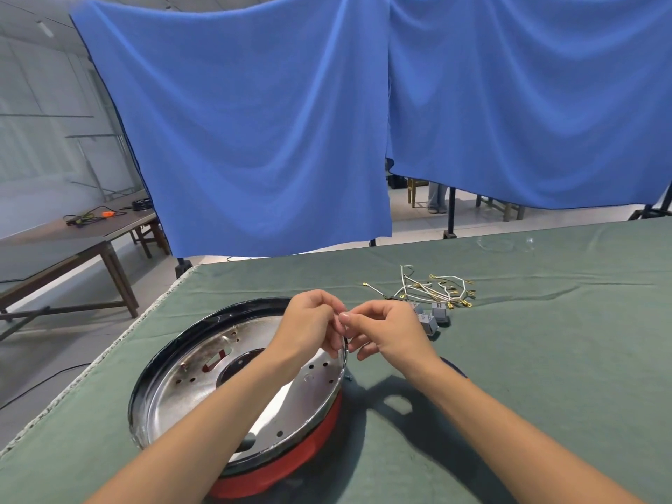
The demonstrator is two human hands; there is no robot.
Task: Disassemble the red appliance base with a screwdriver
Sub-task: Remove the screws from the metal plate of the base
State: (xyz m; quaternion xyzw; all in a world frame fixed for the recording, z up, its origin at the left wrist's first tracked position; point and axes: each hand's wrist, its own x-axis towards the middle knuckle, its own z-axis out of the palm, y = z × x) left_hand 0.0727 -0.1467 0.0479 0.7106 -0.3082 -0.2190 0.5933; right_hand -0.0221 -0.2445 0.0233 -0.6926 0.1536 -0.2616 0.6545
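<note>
Green table [545,358], red base [291,471] lying flat

The appliance base [291,452] lies on the table [545,358], near its left edge. Above its far right rim both hands meet, the left hand [309,321] beside the right hand [385,331]. Behind and to the right lie the wires [432,289], with small blocks [432,316] just before them. A curtain [272,132] hangs behind the table.

I see through one head-worn wide-angle camera, looking forward and down. The green table [545,358] fills the lower frame, close; blue curtains [254,121] span the upper half.
</note>
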